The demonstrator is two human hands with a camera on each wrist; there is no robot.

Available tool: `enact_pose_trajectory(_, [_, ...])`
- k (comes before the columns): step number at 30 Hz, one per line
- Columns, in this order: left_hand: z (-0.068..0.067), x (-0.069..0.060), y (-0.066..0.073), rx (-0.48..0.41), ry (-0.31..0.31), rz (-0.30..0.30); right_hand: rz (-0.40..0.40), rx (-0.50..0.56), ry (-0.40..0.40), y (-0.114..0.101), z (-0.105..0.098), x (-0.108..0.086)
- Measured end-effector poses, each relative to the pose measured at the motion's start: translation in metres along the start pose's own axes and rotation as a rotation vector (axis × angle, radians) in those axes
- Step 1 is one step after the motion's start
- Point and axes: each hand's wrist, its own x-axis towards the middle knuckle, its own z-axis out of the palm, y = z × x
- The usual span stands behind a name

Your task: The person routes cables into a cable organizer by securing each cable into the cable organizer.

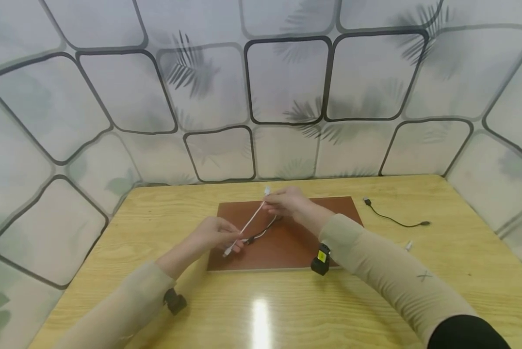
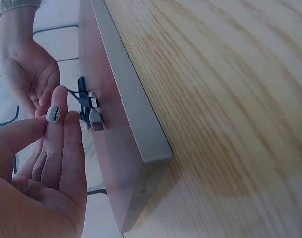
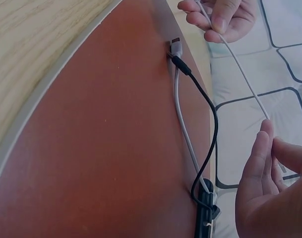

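A white USB cable [image 1: 253,216] is stretched straight between the two hands, above a brown board [image 1: 283,252]. My left hand [image 1: 215,235] pinches its near end between thumb and fingers; the white connector [image 2: 54,114] there faces the left wrist camera. Farther up, my right hand [image 1: 289,201] pinches the cable close to its other plug [image 1: 267,190]. Below the hands, a black cable [image 3: 213,119] and a second white cable [image 3: 180,109] lie on the board, their plugs side by side. Their far ends meet a dark elongated piece [image 3: 204,213], whose kind I cannot tell.
Right of the board, another black USB cable [image 1: 392,219] lies on the wooden table [image 1: 165,208]. A small white piece [image 1: 408,246] lies nearer, partly behind the right sleeve. Patterned fabric [image 1: 287,82] stands behind the table and at its sides.
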Motion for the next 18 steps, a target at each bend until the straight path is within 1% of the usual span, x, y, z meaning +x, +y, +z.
enact_pose_trajectory(5, [0.005, 0.004, 0.005, 0.008, -0.004, 0.004, -0.007, 0.007, 0.004, 0.0, -0.008, 0.001])
enact_pose_trajectory(8, [0.008, 0.006, 0.007, -0.004, -0.008, -0.006, -0.009, 0.008, 0.006, 0.002, -0.013, 0.003])
enact_pose_trajectory(11, [0.011, 0.008, 0.008, -0.013, -0.011, -0.002, -0.007, 0.005, 0.01, 0.002, -0.017, 0.003])
enact_pose_trajectory(18, [0.018, 0.014, 0.011, -0.088, -0.013, -0.009, -0.004, -0.03, 0.019, 0.002, -0.023, 0.001])
